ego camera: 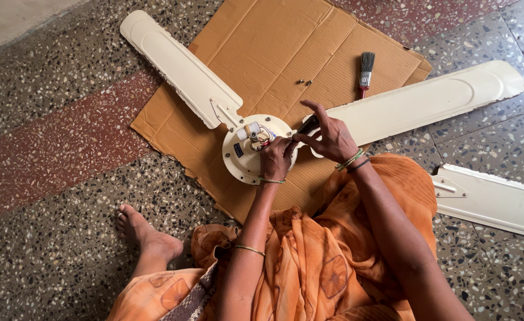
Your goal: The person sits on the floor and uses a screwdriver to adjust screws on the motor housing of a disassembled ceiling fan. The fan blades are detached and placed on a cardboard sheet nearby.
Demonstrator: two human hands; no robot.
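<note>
On a flattened sheet of brown cardboard [285, 53] spread over the speckled stone floor [54, 238], the head view shows a cream ceiling fan lying with its round motor housing [241, 157] facing up. There are no containers here; two small screws [305, 82] lie loose on the cardboard, and a paintbrush [365, 72] with dark bristles and a red handle rests near its right edge. The housing has wiring and a short shaft at its centre. Two cream blades are joined to it: the left blade [175, 62] runs up and left, the right blade [428, 101] runs out to the right. A third, detached blade [493, 199] lies well apart on the floor at right. The left hand [275, 159] rests on the housing's near rim, fingers curled against it. The right hand [331, 138] pinches a dark tool [307, 126] at the joint of the right blade. A bare foot [143, 235] rests on the floor at lower left.
</note>
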